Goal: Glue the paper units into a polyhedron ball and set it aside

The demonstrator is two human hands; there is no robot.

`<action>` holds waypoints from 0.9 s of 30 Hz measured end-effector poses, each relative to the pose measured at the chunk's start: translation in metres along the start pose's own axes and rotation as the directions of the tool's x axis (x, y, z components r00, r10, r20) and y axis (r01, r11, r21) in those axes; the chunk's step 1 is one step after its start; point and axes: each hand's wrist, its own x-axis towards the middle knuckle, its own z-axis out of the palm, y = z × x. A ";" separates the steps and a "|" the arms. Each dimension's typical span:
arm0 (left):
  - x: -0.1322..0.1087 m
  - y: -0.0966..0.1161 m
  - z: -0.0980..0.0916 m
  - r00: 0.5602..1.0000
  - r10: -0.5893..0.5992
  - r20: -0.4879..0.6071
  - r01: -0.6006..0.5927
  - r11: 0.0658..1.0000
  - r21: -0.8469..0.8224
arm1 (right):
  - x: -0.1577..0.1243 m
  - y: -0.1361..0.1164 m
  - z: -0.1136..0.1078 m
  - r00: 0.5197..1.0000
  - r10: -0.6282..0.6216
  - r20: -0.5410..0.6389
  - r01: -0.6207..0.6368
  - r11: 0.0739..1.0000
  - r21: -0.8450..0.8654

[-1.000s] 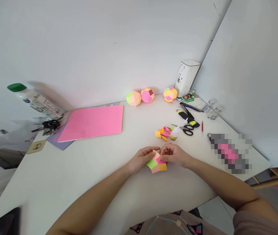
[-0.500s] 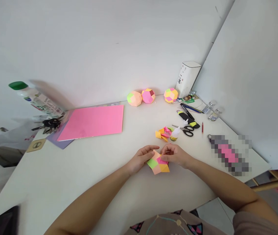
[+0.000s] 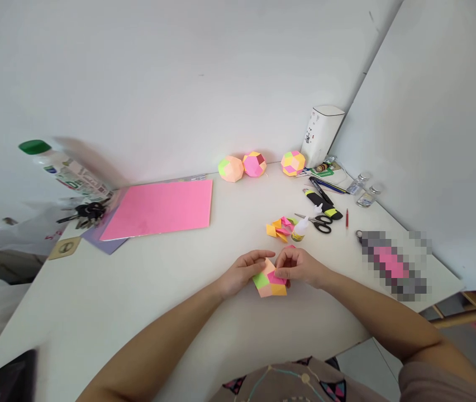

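Note:
Between my hands, over the near part of the table, is a partly built folded-paper ball (image 3: 265, 283) with peach, green, pink and orange faces. My left hand (image 3: 244, 272) grips its left edge, thumb in front and fingers stretched behind. At the upper right edge, my right hand (image 3: 299, 267) pinches the paper near a pink face with thumb and fingertips. A bit of pink paper (image 3: 290, 246) shows above the right knuckles. Just beyond lie several folded paper pieces (image 3: 279, 229) in orange, yellow and pink, beside a small glue bottle (image 3: 300, 228).
Three finished paper balls (image 3: 255, 164) stand along the wall, near a white container (image 3: 322, 134). Scissors (image 3: 322, 223), a cutter (image 3: 322, 203) and glass jars (image 3: 369, 195) lie to the right. Pink sheets (image 3: 160, 209), keys (image 3: 89, 212) and a leaning bottle (image 3: 70, 173) are at left.
The paper ball has tilted slightly in my hands, its lower right edge shifting left. Pink paper now shows above my right knuckles. The view has shifted very slightly.

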 end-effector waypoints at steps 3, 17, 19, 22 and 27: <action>0.000 -0.001 0.000 1.000 0.015 0.007 -0.015 1.000 0.005 | 0.000 0.001 0.000 1.000 -0.005 0.003 0.005 1.000 -0.011; -0.001 0.002 0.000 0.999 0.040 -0.014 -0.041 0.987 -0.154 | 0.001 0.000 0.001 0.997 -0.065 -0.034 0.064 0.998 -0.021; -0.001 0.002 0.000 0.999 0.040 -0.013 -0.042 0.983 -0.178 | 0.001 0.000 0.000 0.997 -0.069 -0.034 0.069 0.998 -0.011; -0.001 0.003 0.000 1.000 0.026 -0.014 -0.028 0.982 -0.189 | 0.002 -0.001 0.001 0.997 -0.066 -0.041 0.066 0.998 0.003; 0.001 0.001 -0.002 0.998 0.055 0.016 -0.051 0.986 -0.157 | 0.002 -0.002 0.001 0.996 -0.063 -0.058 0.063 0.998 0.014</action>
